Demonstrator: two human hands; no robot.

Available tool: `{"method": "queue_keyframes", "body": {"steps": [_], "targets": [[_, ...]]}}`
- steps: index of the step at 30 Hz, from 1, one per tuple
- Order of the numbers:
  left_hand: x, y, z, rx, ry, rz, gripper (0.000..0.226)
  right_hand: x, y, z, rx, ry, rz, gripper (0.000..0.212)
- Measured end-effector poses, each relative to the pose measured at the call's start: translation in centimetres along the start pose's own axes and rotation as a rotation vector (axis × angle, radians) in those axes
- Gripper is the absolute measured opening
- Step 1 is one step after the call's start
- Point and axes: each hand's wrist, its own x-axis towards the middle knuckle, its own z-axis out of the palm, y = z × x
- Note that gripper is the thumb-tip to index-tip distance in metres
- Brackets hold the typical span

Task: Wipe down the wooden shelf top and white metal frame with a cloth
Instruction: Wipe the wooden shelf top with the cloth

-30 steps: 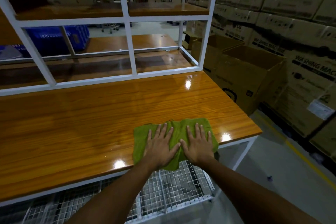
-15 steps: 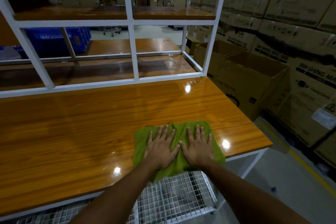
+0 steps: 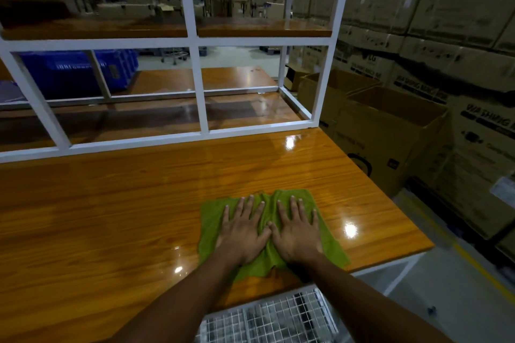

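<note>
— Where did the cloth [image 3: 330, 243] lie?
— On the tabletop [image 3: 111, 217], near its front edge and right end. The left grip [image 3: 242, 234] and right grip [image 3: 296, 234] lay flat on it, side by side.
— And around it?
— The frame [image 3: 199, 92] stood behind, cartons [image 3: 390, 142] to the right, and a wire rack [image 3: 267, 317] below the front edge.

I'm in a warehouse: stacked washing-machine cartons [image 3: 434, 44] fill the frame's right, open cardboard boxes [image 3: 390, 136] below them, blue plastic crates [image 3: 75, 72] at left.
</note>
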Motion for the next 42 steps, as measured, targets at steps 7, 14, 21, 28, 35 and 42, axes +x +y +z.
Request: {"method": "queue_keyframes", "body": {"steps": [7,14,21,28,35,42], "targets": [[2.5,0.0,-0.5,0.005,-0.013,-0.013,0.063,2.8,-0.1,0.1,0.008,0.013,-0.003,0.091],[6.0,-0.3,-0.6,0.02,-0.02,-0.024,0.06,6.5,0.0,-0.2,0.009,-0.009,-0.008,0.075],[9.8,-0.8,-0.9,-0.021,0.003,-0.038,0.058,10.5,0.2,-0.6,-0.004,-0.044,-0.028,0.064],[14.3,-1.6,-1.2,-0.015,0.005,-0.051,0.058,15.2,0.7,-0.4,0.011,-0.024,-0.05,0.064],[19.0,-2.2,-1.7,-0.013,0.011,-0.078,0.059,20.2,1.4,-0.3,0.02,-0.021,-0.073,0.063],[23.2,-2.6,-1.8,-0.025,0.007,-0.109,0.059,24.4,2.3,-0.8,0.023,-0.049,-0.127,0.061]]}}
